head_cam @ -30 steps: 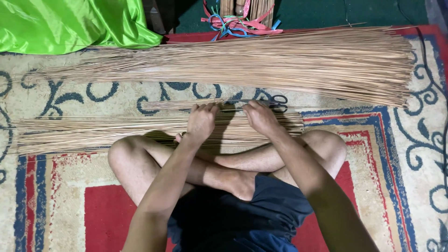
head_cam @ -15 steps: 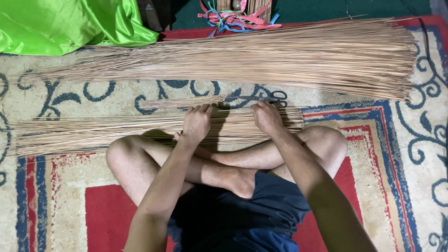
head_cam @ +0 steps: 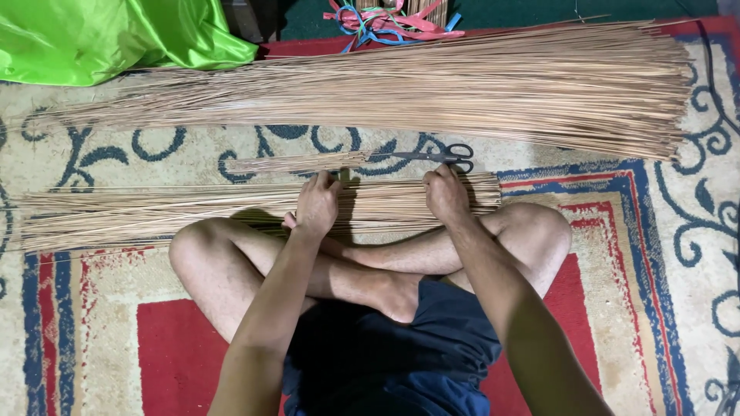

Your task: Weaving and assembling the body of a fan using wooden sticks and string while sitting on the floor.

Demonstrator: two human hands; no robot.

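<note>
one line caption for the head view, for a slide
Both hands, left hand and right hand, rest on a stick bundle near scissors.

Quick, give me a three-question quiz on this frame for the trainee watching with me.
1. True or false: both hands rest on the near stick bundle.
2. What lies just beyond the right hand? A) scissors B) a knife C) a hammer
3. What colour is the cloth at the top left corner?

Key
1. True: the left hand and the right hand both press on it.
2. A: the scissors lie on the rug, between the near bundle and the far stick pile.
3. Green: the cloth is bright green.
</note>
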